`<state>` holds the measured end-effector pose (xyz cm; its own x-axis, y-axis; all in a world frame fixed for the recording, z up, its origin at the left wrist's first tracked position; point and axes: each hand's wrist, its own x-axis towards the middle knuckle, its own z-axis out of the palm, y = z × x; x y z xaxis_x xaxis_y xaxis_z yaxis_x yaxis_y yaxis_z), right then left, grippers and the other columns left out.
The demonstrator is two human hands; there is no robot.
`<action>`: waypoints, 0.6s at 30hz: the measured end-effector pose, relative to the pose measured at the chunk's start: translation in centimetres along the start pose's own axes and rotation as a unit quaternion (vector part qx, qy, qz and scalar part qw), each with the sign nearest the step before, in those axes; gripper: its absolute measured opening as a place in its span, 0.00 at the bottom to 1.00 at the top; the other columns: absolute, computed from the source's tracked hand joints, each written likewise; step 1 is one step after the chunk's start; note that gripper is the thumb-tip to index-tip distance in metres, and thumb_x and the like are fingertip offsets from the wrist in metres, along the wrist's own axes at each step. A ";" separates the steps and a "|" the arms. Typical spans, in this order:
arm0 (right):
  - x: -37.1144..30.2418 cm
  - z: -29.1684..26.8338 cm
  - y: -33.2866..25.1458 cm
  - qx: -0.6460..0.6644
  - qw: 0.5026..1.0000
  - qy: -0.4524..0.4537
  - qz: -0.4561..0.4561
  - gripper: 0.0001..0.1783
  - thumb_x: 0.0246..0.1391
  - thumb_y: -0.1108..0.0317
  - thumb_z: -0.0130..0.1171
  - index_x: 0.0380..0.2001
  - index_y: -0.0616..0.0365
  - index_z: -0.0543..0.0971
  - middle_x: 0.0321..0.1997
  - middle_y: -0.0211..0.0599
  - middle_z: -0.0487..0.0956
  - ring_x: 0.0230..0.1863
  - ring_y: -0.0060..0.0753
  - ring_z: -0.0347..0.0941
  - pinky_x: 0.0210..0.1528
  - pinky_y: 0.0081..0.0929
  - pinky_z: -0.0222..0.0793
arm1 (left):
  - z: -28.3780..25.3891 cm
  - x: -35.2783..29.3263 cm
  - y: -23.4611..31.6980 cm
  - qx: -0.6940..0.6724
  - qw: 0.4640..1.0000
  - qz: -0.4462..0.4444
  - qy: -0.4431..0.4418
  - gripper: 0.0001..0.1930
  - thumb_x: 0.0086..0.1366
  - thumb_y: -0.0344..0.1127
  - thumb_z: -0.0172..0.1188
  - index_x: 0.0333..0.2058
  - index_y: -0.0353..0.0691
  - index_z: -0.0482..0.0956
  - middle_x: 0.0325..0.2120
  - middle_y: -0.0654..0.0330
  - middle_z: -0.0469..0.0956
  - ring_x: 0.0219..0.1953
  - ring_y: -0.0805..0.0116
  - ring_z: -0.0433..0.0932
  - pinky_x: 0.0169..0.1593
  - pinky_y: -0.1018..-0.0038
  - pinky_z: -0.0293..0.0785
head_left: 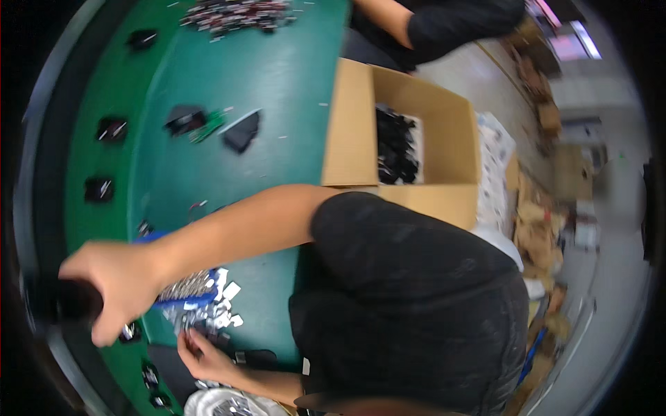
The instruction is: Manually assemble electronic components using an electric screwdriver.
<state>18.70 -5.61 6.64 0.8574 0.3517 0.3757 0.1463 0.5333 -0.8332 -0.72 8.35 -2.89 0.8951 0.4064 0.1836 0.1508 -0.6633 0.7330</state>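
Observation:
My right hand [125, 284] reaches across to the far left edge, blurred by motion. Its fingers and thumb curve around a dark, rounded object [80, 301] that merges with the shadow behind it. Under that forearm sits a blue tray [201, 299] of small metal parts. White pieces [225, 305] and clear plastic lie beside it. My left hand [205, 359] is lower down, fingertips pinched together next to the plastic and some dark bits; what they hold is too small to tell. Just below it stands a whitish bag [232, 402] with small parts inside.
A green belt [104, 229] carrying spaced black pieces [99, 188] runs beside the green table [291, 139]. Black parts and a green board [206, 128] lie mid-table; a heap [236, 15] sits farther off. An open cardboard box [350, 132] holds black parts. Another person's arm [388, 17] shows above.

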 end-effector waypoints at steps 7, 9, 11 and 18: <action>0.2 1.1 -0.9 -0.008 0.999 -0.033 0.004 0.20 0.23 0.62 0.67 0.21 0.61 0.73 0.20 0.36 0.75 0.23 0.34 0.72 0.26 0.29 0.67 | -3.4 1.2 0.0 0.105 0.986 -0.045 -0.124 0.06 0.57 0.29 0.61 0.32 0.32 0.77 0.24 0.60 0.75 0.25 0.74 0.70 0.31 0.78 0.69; -0.4 0.6 -1.4 -0.069 0.997 -0.002 -0.045 0.21 0.24 0.63 0.67 0.25 0.62 0.72 0.21 0.36 0.75 0.23 0.30 0.72 0.26 0.29 0.67 | -3.8 2.2 -0.1 0.124 0.977 -0.019 -0.175 0.06 0.58 0.29 0.60 0.30 0.32 0.77 0.21 0.63 0.73 0.23 0.75 0.67 0.29 0.78 0.67; -1.2 0.6 -2.6 -0.018 0.999 -0.027 0.002 0.18 0.30 0.69 0.66 0.28 0.63 0.72 0.22 0.33 0.75 0.25 0.23 0.72 0.27 0.24 0.68 | -4.0 3.0 -0.3 0.130 0.979 -0.021 -0.156 0.06 0.59 0.30 0.60 0.29 0.32 0.77 0.19 0.64 0.72 0.21 0.77 0.65 0.27 0.80 0.65; -3.1 1.8 -3.4 -0.023 0.989 -0.143 0.015 0.22 0.33 0.70 0.66 0.36 0.56 0.73 0.27 0.37 0.77 0.29 0.39 0.77 0.32 0.27 0.71 | -2.7 9.5 1.0 0.013 1.000 0.011 -0.008 0.06 0.57 0.31 0.63 0.30 0.33 0.79 0.31 0.57 0.77 0.33 0.74 0.73 0.34 0.79 0.69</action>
<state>14.64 -7.13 9.09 0.6883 0.5731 0.4447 0.1506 0.4868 -0.8604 6.81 13.29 1.37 0.9048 0.3819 0.1885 0.1417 -0.6874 0.7123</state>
